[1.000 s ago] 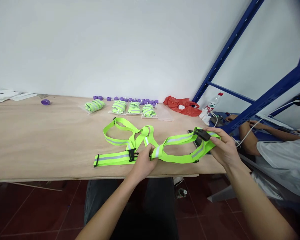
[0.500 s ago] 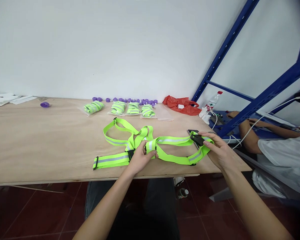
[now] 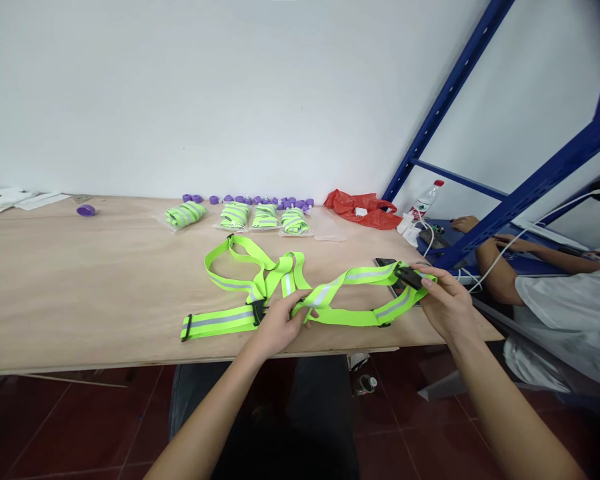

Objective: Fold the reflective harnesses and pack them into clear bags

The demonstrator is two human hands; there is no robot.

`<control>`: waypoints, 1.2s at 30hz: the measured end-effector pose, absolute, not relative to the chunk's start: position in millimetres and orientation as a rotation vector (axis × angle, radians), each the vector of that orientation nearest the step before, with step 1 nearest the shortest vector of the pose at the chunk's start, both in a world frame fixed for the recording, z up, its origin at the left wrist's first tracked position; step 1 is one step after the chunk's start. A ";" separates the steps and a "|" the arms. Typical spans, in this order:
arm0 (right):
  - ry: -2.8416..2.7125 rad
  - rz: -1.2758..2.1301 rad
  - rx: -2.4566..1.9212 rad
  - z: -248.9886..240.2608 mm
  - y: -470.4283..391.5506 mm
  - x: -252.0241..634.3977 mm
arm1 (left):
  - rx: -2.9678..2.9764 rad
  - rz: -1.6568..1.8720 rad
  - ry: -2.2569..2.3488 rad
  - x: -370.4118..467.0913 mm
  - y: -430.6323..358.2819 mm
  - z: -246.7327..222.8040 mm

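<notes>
A neon-yellow reflective vest (image 3: 350, 317) made of elastic straps with grey stripes spreads across the front of the wooden table. My left hand (image 3: 283, 323) is closed around a strap near its middle. Out to the right, my right hand (image 3: 445, 300) grips the strap end at a black buckle (image 3: 410, 277), with the thumb against it. Between my hands the strap forms a loop, its upper run twisted. Left of my left hand lie a second black buckle (image 3: 258, 312) and a folded strap end with a black slider (image 3: 187, 327). A phone (image 3: 385, 262) is partly hidden behind the loop.
Several bagged vests (image 3: 235, 215) stand in a row at the back, before purple rolls (image 3: 250, 199). A red plastic bag (image 3: 363, 209) lies right of them. A blue metal frame (image 3: 445, 100) rises at the right, with a co-worker's arm (image 3: 495, 267) behind it.
My right hand has moved slightly right with the buckle. The upper strap between my hands, flat before, is now twisted near my left hand.
</notes>
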State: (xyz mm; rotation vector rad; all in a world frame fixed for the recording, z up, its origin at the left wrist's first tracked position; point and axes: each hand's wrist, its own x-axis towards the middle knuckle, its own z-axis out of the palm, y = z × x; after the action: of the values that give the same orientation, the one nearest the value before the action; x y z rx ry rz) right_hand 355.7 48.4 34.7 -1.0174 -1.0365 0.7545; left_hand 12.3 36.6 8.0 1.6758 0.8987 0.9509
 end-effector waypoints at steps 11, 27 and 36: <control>-0.722 0.583 -0.842 69.2 43.7 360.5 | 1.897 0.753 0.987 -5.3 29.7 5.1; -0.632 0.554 -0.790 68.9 54.9 364.0 | 1.987 0.828 1.081 -20.9 27.2 3.9; -0.803 0.673 -0.886 58.2 53.1 353.9 | 1.988 0.849 1.073 -24.7 24.4 9.7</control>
State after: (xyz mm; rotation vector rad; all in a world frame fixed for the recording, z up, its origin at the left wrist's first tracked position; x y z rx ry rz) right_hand 353.9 53.1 58.2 -0.8860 -0.8028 0.6730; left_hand -24.7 24.4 9.7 1.9885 1.0728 0.8492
